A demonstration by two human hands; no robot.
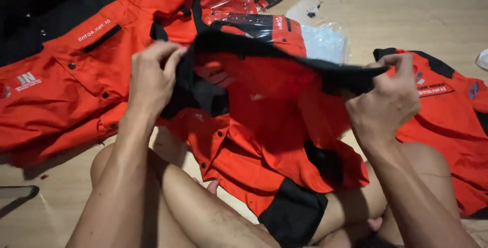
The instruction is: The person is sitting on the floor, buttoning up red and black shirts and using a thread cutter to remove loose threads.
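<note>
Left hand [150, 77] gripped the black collar edge [284, 57] of an orange work shirt [264, 126], fingers curled over the fabric and closed on it; right hand [386, 100] pinched the same black edge at its far end, thumb and fingers shut on the cloth. Between the two hands the collar was stretched taut and raised, and the shirt body hung below it, draped over the person's crossed bare legs [203, 212], with a black cuff [295, 215] lying lowest. To the left of the held shirt a second orange shirt [61, 95] lay spread on the wooden floor [417, 9]; to its right lay a third orange shirt [447, 121]; beyond it, clear plastic bags [325, 42] with folded garments rested on the floor.

To handle the spread well, judging from this pose, both grips would best stay level and evenly tensioned, so that the collar line remained straight and the front panels fell flat rather than twisted.

Several points could not be read. The raised collar hid the upper part of the shirt behind it. Both outer shirts were cut off by the frame edges, as were the bags at the top. A dark object at the lower left edge and a pale one at the right edge were too partial to identify. Dim light blurred the fabric folds.
</note>
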